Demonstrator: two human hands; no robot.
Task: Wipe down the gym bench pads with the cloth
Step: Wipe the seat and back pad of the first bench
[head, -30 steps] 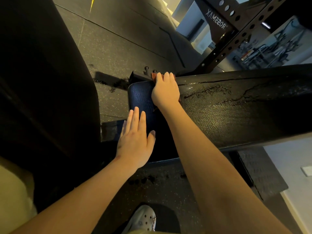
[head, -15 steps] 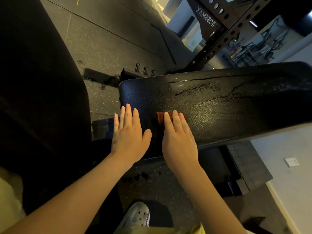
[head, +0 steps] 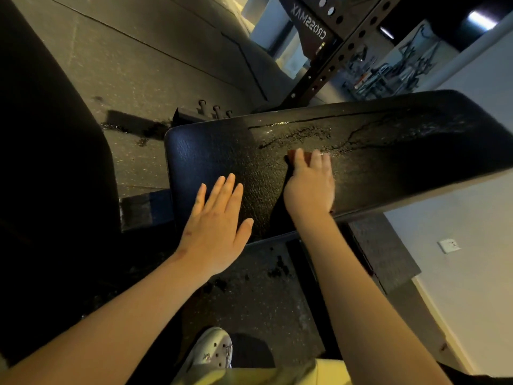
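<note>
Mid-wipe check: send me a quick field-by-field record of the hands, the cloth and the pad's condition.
left hand: flat on the bench pad, fingers straight
right hand: presses the cloth onto the pad
cloth: reddish-brown, mostly hidden under the right hand
bench pad: black, cracked and peeling beyond the cloth
floor: dark rubber, with a white shoe on it

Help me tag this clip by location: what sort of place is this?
Most likely a gym or home weight room. A long black bench pad with cracked vinyl fills the middle, a perforated steel rack branded CROSSMAX stands behind it, and the floor is speckled rubber matting.
</note>
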